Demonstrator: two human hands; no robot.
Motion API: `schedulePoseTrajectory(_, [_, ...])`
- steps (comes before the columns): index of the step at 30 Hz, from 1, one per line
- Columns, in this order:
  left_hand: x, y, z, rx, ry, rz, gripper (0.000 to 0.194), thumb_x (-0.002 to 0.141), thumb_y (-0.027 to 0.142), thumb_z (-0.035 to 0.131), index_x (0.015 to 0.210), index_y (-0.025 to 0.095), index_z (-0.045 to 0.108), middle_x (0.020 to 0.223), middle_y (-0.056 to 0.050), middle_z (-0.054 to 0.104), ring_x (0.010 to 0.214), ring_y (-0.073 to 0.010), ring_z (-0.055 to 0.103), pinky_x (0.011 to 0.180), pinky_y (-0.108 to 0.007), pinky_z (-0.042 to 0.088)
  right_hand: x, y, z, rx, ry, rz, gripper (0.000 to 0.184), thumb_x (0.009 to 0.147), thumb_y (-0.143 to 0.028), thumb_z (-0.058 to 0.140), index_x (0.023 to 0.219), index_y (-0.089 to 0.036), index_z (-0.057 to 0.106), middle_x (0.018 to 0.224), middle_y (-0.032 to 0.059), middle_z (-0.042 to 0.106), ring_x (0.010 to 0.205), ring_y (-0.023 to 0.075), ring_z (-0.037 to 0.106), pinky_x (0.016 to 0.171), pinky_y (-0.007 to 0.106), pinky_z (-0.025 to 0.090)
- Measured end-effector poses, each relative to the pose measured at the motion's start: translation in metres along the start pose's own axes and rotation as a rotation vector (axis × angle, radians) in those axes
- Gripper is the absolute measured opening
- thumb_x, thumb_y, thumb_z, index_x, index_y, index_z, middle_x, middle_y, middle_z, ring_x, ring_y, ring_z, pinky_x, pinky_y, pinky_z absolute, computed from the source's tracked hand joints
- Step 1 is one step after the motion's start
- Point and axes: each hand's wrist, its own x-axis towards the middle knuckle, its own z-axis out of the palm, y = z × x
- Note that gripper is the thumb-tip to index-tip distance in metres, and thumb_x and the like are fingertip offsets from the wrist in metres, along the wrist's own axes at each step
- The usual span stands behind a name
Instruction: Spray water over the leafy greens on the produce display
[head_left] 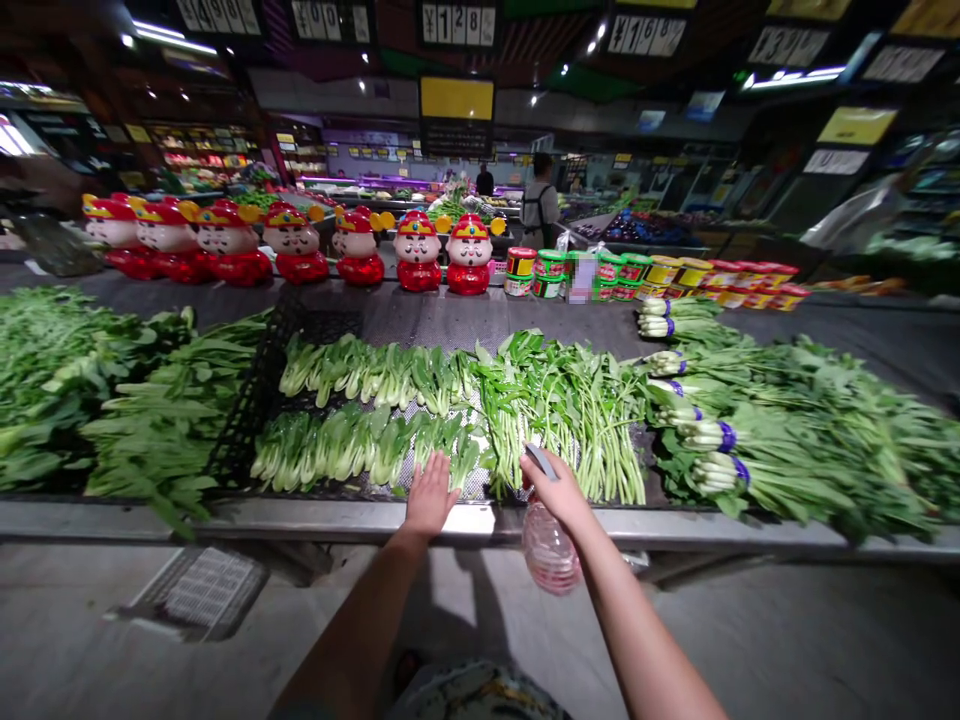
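My left hand (431,495) reaches to the front of the display with its fingers stretched out, at the lower ends of the bok choy (349,445) in the front row. Whether the fingertips touch the leaves I cannot tell. My right hand (556,488) is wrapped around the neck of a clear pinkish spray bottle (551,550), whose grey spray head points toward the greens. The bottle hangs over the metal front edge of the stand (352,520). Just beyond it lie long-stemmed leafy greens (570,400), side by side. A second row of bok choy (375,370) lies behind the first.
Loose leafy greens (161,410) are heaped on the left, beside a black crate (251,400). Bundles tied with purple tape (724,437) lie right. Red figurines (418,255) and stacked tubs (634,270) line the back. A grey crate (202,590) sits on the floor. A person (538,205) stands far off.
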Motion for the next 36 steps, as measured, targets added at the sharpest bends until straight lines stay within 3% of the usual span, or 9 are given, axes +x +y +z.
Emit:
schedulePoseTrajectory(4, [0.005, -0.002, 0.005, 0.005, -0.003, -0.027, 0.064, 0.088, 0.042, 0.032, 0.144, 0.014, 0.021, 0.151, -0.008, 0.019, 0.14, -0.0223, 0.012, 0.114, -0.044, 0.013, 0.008, 0.004, -0.002, 0.009, 0.001, 0.002, 0.034, 0.082, -0.052, 0.044, 0.074, -0.022, 0.058, 0.062, 0.0027, 0.059, 0.06, 0.0197, 0.058, 0.059, 0.034, 0.047])
schedulePoseTrajectory(11, [0.006, -0.007, 0.018, 0.008, 0.04, -0.006, 0.061, 0.087, 0.041, 0.033, 0.143, 0.018, 0.024, 0.149, -0.007, 0.026, 0.139, -0.0224, 0.02, 0.113, -0.046, 0.016, 0.031, -0.008, -0.01, 0.023, 0.019, -0.058, 0.033, 0.083, -0.051, 0.044, 0.081, -0.021, 0.058, 0.079, 0.0067, 0.064, 0.069, 0.0204, 0.06, 0.065, 0.036, 0.048])
schedulePoseTrajectory(15, [0.006, -0.008, 0.024, 0.021, 0.077, -0.001, 0.06, 0.087, 0.037, 0.032, 0.143, 0.017, 0.025, 0.148, -0.008, 0.029, 0.138, -0.0231, 0.022, 0.113, -0.047, 0.017, 0.05, -0.014, -0.011, -0.012, 0.07, -0.099, 0.034, 0.081, -0.051, 0.044, 0.067, -0.022, 0.053, 0.07, 0.0057, 0.062, 0.066, 0.0202, 0.058, 0.066, 0.037, 0.047])
schedulePoseTrajectory(19, [0.008, -0.009, 0.029, 0.041, 0.089, -0.006, 0.058, 0.087, 0.036, 0.031, 0.142, 0.014, 0.027, 0.148, -0.008, 0.027, 0.138, -0.0234, 0.022, 0.112, -0.048, 0.018, 0.059, -0.007, -0.009, -0.009, 0.071, -0.061, 0.034, 0.081, -0.052, 0.042, 0.065, -0.023, 0.049, 0.062, 0.0027, 0.058, 0.057, 0.0186, 0.055, 0.061, 0.036, 0.047])
schedulePoseTrajectory(24, [0.009, -0.009, 0.034, 0.052, 0.127, -0.011, 0.058, 0.087, 0.035, 0.033, 0.141, 0.016, 0.029, 0.147, -0.007, 0.03, 0.137, -0.0239, 0.024, 0.112, -0.047, 0.019, 0.057, 0.006, -0.01, -0.013, 0.1, -0.052, 0.035, 0.081, -0.053, 0.043, 0.063, -0.023, 0.047, 0.059, 0.0023, 0.056, 0.057, 0.0192, 0.056, 0.061, 0.037, 0.048])
schedulePoseTrajectory(30, [0.009, -0.01, 0.036, 0.05, 0.139, 0.003, 0.058, 0.087, 0.036, 0.032, 0.14, 0.013, 0.03, 0.146, -0.008, 0.031, 0.136, -0.0256, 0.026, 0.112, -0.049, 0.021, 0.043, 0.011, -0.016, 0.023, 0.117, -0.047, 0.034, 0.081, -0.053, 0.045, 0.074, -0.021, 0.057, 0.076, 0.0071, 0.065, 0.071, 0.0217, 0.062, 0.067, 0.037, 0.049])
schedulePoseTrajectory(36, [0.008, -0.009, 0.035, 0.03, 0.159, 0.001, 0.056, 0.088, 0.035, 0.031, 0.14, 0.014, 0.032, 0.145, -0.009, 0.033, 0.136, -0.026, 0.027, 0.112, -0.048, 0.02, 0.026, 0.013, -0.019, 0.071, 0.089, 0.004, 0.034, 0.081, -0.052, 0.047, 0.085, -0.021, 0.06, 0.08, 0.0079, 0.066, 0.074, 0.023, 0.063, 0.063, 0.035, 0.049])
